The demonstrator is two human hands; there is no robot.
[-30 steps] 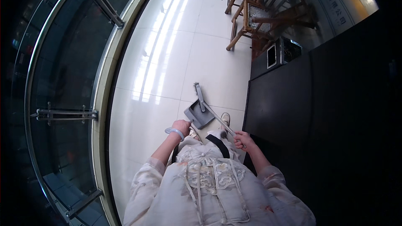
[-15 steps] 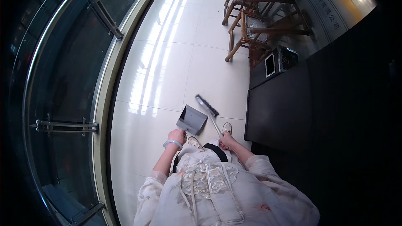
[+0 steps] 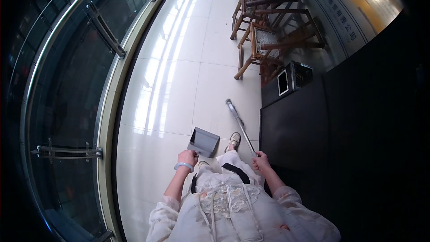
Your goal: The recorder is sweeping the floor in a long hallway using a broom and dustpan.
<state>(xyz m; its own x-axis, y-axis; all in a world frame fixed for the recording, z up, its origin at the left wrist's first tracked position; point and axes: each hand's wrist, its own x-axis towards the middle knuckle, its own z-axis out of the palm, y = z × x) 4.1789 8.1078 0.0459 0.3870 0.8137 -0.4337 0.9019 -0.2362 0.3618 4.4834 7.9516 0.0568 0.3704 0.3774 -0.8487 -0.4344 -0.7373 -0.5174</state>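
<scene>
My left hand [image 3: 187, 158], with a pale bangle at its wrist, is closed round the handle of a grey dustpan [image 3: 205, 142]. The pan hangs just ahead of that hand, at or near the floor. In my right hand [image 3: 260, 162] is the handle of a broom [image 3: 242, 127], gripped in closed fingers. Its narrow head points away from me, to the right of the dustpan and close to the dark cabinet; it is seen edge-on and slightly smeared. The two tools are apart. One of my shoes [image 3: 234, 139] shows between them.
Glossy white floor tiles [image 3: 179, 80] stretch ahead. A glass railing with a metal handrail [image 3: 33, 80] runs along the left. At right stands a black cabinet [image 3: 295, 125], with a dark box [image 3: 291, 78] behind it and wooden chairs [image 3: 266, 40] farther off.
The broom has swung right, away from the dustpan, and its head has turned edge-on. My right hand has moved right. The dustpan sits slightly lower in view, and my right foot has shifted.
</scene>
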